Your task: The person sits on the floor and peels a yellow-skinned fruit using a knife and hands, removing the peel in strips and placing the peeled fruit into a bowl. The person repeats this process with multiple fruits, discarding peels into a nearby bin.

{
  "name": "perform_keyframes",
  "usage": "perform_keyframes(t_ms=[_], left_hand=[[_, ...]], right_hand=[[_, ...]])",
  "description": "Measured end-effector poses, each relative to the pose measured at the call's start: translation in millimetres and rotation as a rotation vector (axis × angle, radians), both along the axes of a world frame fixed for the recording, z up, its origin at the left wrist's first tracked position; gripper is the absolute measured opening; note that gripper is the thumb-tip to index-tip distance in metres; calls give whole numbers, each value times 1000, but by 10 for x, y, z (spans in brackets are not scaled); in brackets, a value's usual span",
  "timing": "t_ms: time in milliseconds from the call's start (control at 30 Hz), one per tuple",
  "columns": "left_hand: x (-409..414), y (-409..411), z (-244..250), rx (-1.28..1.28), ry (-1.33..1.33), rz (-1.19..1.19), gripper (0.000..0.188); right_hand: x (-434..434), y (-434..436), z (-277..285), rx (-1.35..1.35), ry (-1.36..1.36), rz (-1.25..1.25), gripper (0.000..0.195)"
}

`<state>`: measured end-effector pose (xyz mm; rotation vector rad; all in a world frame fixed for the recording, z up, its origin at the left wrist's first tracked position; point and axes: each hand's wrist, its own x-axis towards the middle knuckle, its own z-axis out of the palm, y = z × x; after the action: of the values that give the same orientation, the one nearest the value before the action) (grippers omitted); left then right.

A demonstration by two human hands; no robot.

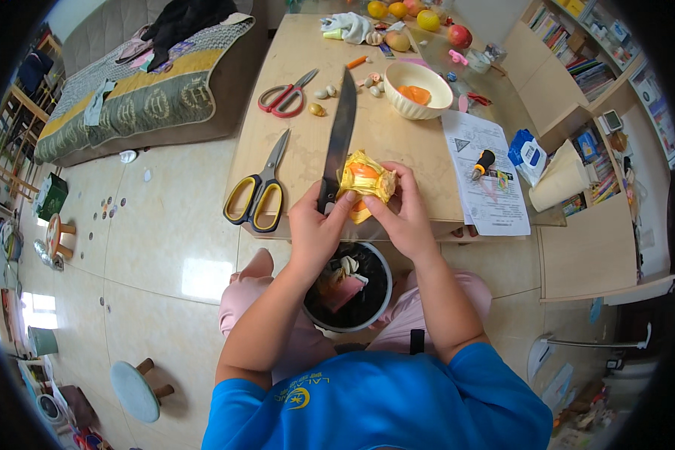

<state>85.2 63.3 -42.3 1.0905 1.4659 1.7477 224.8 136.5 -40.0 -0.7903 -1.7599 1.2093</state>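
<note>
Between both hands is a chunk of jackfruit (364, 177), with yellow fibres spread around orange flesh. My left hand (318, 228) grips its left side and my right hand (409, 222) its right, thumbs together on the near face. A long knife (342, 121) lies on the table just left of the fruit, blade pointing away. Its black handle passes beside my left hand, which partly hides it. A cream ribbed bowl (419, 111) beyond my right hand holds orange jackfruit flesh (414, 94). Several pale seeds (331, 91) and one brownish seed (316, 109) lie near the blade.
Yellow-black scissors (261, 185) and red-handled scissors (288, 95) lie left on the wooden table (298, 149). Printed sheets (484, 191) carry a screwdriver (484, 163) at right. Several fruits (428, 20) and a cloth (346, 27) sit at the back. A bin (385, 298) stands below my hands.
</note>
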Motion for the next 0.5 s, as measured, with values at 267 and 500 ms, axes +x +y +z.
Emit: perform_keyframes(t_ms=[267, 500], left_hand=[[-2, 0, -21, -118, 80, 62, 19], [-23, -19, -31, -74, 184, 69, 29]], right_hand=[[9, -134, 336, 680, -324, -229, 39], [16, -79, 351, 724, -284, -187, 27]])
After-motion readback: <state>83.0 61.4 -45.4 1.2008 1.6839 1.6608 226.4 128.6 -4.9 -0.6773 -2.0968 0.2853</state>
